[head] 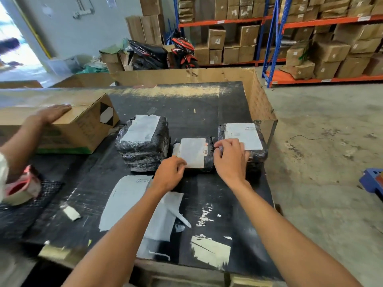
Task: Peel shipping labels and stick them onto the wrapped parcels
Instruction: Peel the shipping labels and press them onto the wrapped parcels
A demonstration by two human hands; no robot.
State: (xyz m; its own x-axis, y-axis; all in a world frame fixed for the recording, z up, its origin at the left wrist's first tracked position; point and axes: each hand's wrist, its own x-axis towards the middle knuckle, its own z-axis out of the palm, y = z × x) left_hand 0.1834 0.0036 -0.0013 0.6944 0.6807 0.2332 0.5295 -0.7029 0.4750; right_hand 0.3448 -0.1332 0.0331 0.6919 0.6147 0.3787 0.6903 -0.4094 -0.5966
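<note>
Three black-wrapped parcels sit in a row across the middle of the bench.

Middle parcel: smallest, lying flat, white label on its top face. My left hand is at the label's near-left corner, fingers curled down onto it. My right hand is at the parcel's right end, thumb and forefinger pinched near the label's far-right corner. Whether the pinch actually holds the label edge or only presses the wrap, I cannot tell; the fingertips blur there.

Left parcel: tallest, a label on top, slightly wrinkled. Apart from the middle one.

Right parcel: near the bench's right edge, a printed label on top. My right hand partly covers its near-left side. It looks to be touching the middle parcel.

Near edge of bench: label backing sheets lie under my left forearm, with torn scraps of paper and tape beside them.

Left edge: a second person's hand rests flat on a carton. A tape roll sits nearer, at the left edge.

Far and right edges: cardboard wall stands along them.
</note>
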